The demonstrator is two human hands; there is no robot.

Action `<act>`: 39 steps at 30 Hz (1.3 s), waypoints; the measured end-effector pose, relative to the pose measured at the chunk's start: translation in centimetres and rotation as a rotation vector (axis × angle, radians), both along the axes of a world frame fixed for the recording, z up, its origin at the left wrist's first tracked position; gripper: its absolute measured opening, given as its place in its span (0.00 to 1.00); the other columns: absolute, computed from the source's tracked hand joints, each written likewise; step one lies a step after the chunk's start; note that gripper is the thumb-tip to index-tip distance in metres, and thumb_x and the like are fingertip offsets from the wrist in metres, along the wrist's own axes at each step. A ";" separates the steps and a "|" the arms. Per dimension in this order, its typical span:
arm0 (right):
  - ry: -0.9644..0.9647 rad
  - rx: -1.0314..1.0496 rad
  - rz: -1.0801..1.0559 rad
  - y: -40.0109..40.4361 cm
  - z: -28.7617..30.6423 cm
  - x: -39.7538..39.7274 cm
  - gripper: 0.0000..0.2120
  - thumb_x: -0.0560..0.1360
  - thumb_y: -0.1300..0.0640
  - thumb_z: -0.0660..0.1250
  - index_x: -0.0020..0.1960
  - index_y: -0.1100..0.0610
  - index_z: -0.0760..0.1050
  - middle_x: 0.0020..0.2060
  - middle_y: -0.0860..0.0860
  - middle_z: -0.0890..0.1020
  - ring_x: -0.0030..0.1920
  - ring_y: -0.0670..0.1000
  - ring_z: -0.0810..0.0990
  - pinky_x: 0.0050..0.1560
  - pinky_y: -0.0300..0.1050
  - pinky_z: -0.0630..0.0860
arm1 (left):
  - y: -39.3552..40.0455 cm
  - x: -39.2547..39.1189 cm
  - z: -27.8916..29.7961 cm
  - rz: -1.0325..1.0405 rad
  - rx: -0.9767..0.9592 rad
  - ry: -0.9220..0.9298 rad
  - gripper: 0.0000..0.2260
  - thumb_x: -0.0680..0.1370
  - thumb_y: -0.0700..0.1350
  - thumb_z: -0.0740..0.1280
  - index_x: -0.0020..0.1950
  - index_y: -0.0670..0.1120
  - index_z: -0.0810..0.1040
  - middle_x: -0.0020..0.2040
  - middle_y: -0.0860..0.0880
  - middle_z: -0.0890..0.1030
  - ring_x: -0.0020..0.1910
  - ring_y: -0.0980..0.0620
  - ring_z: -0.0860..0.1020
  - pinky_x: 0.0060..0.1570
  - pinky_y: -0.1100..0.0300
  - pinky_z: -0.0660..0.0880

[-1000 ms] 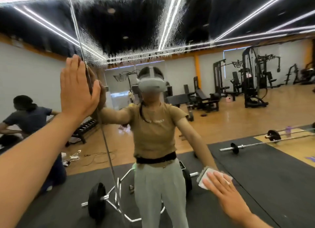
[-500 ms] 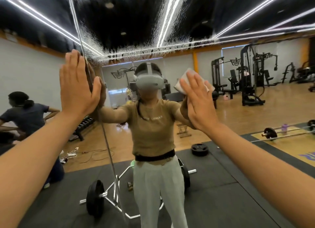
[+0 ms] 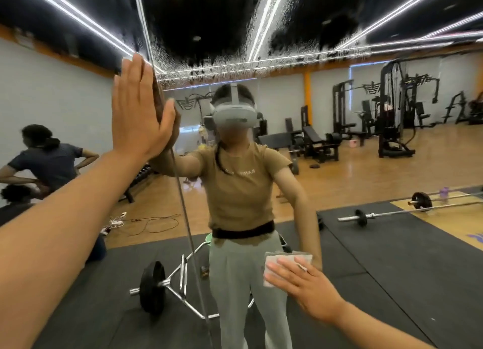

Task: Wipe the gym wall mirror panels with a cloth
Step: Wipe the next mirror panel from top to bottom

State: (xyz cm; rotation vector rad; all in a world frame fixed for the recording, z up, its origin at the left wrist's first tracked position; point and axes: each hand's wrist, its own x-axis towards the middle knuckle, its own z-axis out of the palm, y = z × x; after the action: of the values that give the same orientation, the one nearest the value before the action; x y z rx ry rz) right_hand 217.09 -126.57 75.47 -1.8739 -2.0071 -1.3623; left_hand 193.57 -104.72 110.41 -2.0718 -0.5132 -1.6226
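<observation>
left hand (image 3: 136, 113): we have it flat on the glass, fingers straight and up, holding nothing. It sits right beside the panel seam (image 3: 183, 199), on the left side of it.
right hand (image 3: 300, 286): fingers spread and straight, pressing the cloth (image 3: 274, 261) flat against the mirror (image 3: 392, 257). Not pinching it, just palm pressure.
cloth: pale, folded, low on the right-hand panel, about hip height on our reflection. Mostly under our fingers; top and left edges show.
mirror: fills the view in front of us. Seam runs near vertical from top to bottom, slightly slanted in this lens.
residue (image 3: 209, 35): streaky wet-looking band across the top of the glass, well above the cloth and above the left hand too.
key relation: cloth is at the bottom, the unwiped band lies up and slightly left of it. Panel's long axis is vertical, so we judge the next stroke should run upward along it.
nearer hand: left is closer to the residue, but right has the cloth; right does the work, left just braces.
risk: cloth is only pressed, so it could slip out on a fast stroke.
</observation>
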 end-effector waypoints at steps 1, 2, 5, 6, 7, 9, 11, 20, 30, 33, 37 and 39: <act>-0.001 -0.018 0.018 0.1 1.4 0.2 0.39 0.70 0.59 0.57 0.80 0.51 0.53 0.79 0.48 0.57 0.79 0.50 0.54 0.79 0.50 0.46 | 0.1 -0.1 0.0 -0.001 0.005 0.005 0.31 0.83 0.54 0.56 0.80 0.39 0.53 0.81 0.42 0.51 0.80 0.43 0.48 0.79 0.49 0.44; 0.002 -0.024 0.044 0.3 3.2 0.3 0.39 0.70 0.59 0.57 0.80 0.51 0.53 0.79 0.48 0.57 0.79 0.50 0.54 0.79 0.49 0.46 | 0.2 -0.2 0.0 -0.003 0.010 0.007 0.31 0.83 0.54 0.56 0.80 0.39 0.53 0.81 0.42 0.51 0.80 0.44 0.47 0.78 0.51 0.43; 0.108 0.090 0.144 2.0 10.7 -0.3 0.38 0.71 0.62 0.58 0.80 0.50 0.54 0.80 0.49 0.55 0.79 0.52 0.53 0.77 0.52 0.51 | 0.3 -0.2 0.1 -0.009 0.015 0.002 0.31 0.83 0.54 0.56 0.80 0.40 0.53 0.81 0.42 0.50 0.80 0.44 0.47 0.78 0.53 0.42; 0.168 0.167 0.162 2.6 13.9 -0.7 0.36 0.72 0.63 0.58 0.80 0.51 0.56 0.80 0.50 0.56 0.79 0.52 0.54 0.77 0.53 0.52 | 0.4 -0.1 0.1 -0.012 0.018 0.002 0.31 0.83 0.54 0.56 0.80 0.40 0.53 0.81 0.42 0.51 0.80 0.44 0.47 0.78 0.52 0.42; 0.220 0.257 0.172 3.2 17.2 -1.3 0.34 0.74 0.64 0.59 0.79 0.53 0.58 0.79 0.52 0.57 0.79 0.53 0.54 0.77 0.53 0.51 | 0.4 -0.1 0.1 -0.014 0.022 0.003 0.31 0.83 0.54 0.56 0.80 0.40 0.53 0.81 0.42 0.51 0.80 0.44 0.47 0.78 0.52 0.42; 0.298 0.421 0.181 4.2 23.2 -2.4 0.31 0.76 0.66 0.60 0.78 0.56 0.61 0.79 0.54 0.59 0.79 0.54 0.54 0.78 0.54 0.48 | 0.6 -0.2 0.1 -0.015 0.024 0.008 0.31 0.83 0.55 0.56 0.80 0.40 0.53 0.81 0.42 0.51 0.80 0.44 0.47 0.78 0.53 0.42; 0.363 0.549 0.183 5.6 26.9 -3.4 0.29 0.78 0.67 0.59 0.78 0.55 0.62 0.79 0.55 0.59 0.79 0.54 0.53 0.78 0.51 0.44 | 0.8 -0.4 0.2 -0.016 0.024 0.019 0.31 0.83 0.56 0.56 0.81 0.41 0.52 0.81 0.43 0.50 0.80 0.45 0.47 0.78 0.54 0.41; 0.267 0.421 0.199 9.2 15.5 -8.2 0.32 0.75 0.63 0.55 0.79 0.52 0.59 0.79 0.51 0.58 0.80 0.54 0.52 0.77 0.55 0.51 | 0.5 -0.4 0.2 -0.039 0.009 0.009 0.31 0.82 0.54 0.57 0.80 0.41 0.54 0.81 0.43 0.51 0.80 0.45 0.47 0.78 0.51 0.44; -0.349 -0.179 0.113 7.2 4.9 -6.1 0.35 0.73 0.56 0.58 0.80 0.51 0.57 0.80 0.48 0.55 0.79 0.52 0.52 0.79 0.52 0.43 | 0.9 -1.0 0.5 -0.008 0.016 0.071 0.32 0.82 0.57 0.56 0.81 0.42 0.52 0.82 0.44 0.50 0.80 0.46 0.47 0.78 0.54 0.42; -0.306 -0.157 0.198 7.6 8.6 -6.3 0.35 0.74 0.58 0.59 0.80 0.52 0.57 0.80 0.50 0.56 0.79 0.51 0.54 0.79 0.51 0.44 | 0.9 -1.3 0.6 -0.003 0.024 0.085 0.32 0.82 0.57 0.56 0.81 0.42 0.52 0.82 0.44 0.50 0.80 0.46 0.47 0.78 0.55 0.41; -0.033 0.118 0.222 9.1 17.5 -8.6 0.30 0.76 0.61 0.55 0.78 0.53 0.63 0.78 0.52 0.61 0.79 0.53 0.56 0.78 0.53 0.50 | 1.0 -1.2 0.6 -0.016 0.017 0.087 0.32 0.82 0.56 0.57 0.81 0.41 0.53 0.82 0.43 0.50 0.80 0.46 0.47 0.78 0.53 0.42; 0.085 0.269 0.185 9.9 21.2 -10.0 0.29 0.76 0.62 0.54 0.77 0.54 0.64 0.78 0.53 0.62 0.79 0.54 0.56 0.78 0.54 0.50 | 1.1 -1.3 0.6 -0.033 0.021 0.097 0.32 0.82 0.56 0.57 0.81 0.41 0.53 0.81 0.43 0.51 0.80 0.46 0.47 0.78 0.52 0.43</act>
State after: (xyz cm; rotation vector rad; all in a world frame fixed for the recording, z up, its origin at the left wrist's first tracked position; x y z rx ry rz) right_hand 207.12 -116.66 96.71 -1.5634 -1.8010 -1.3957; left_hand 192.32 -103.63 111.00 -2.1417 -0.4293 -1.5308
